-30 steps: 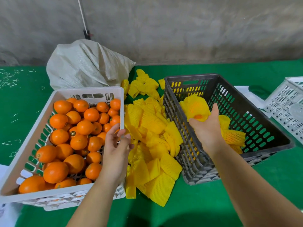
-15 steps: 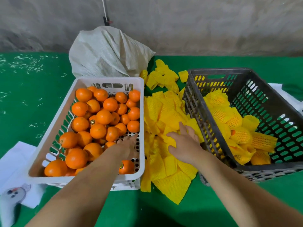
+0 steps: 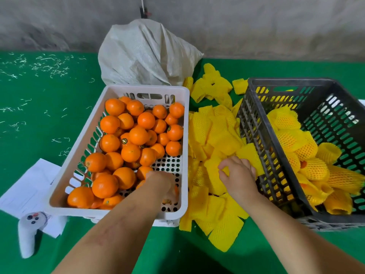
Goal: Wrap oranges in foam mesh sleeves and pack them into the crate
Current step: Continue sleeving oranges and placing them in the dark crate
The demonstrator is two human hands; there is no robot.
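Inside the white basket [image 3: 138, 91], the left hand [image 3: 163, 184] curls its fingers round an orange [image 3: 173, 191]; right of the basket, the right hand [image 3: 238, 175] pinches a foam sleeve [image 3: 214, 169].

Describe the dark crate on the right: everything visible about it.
The dark crate is grey-black plastic, rectangular, with slotted walls and a handle cut-out in its far wall. It sits upright on the green cloth, its near and right edges cut off by the frame. Inside lie oranges already wrapped in yellow foam mesh sleeves. The pile of loose sleeves lies against its left wall, where the right hand reaches.
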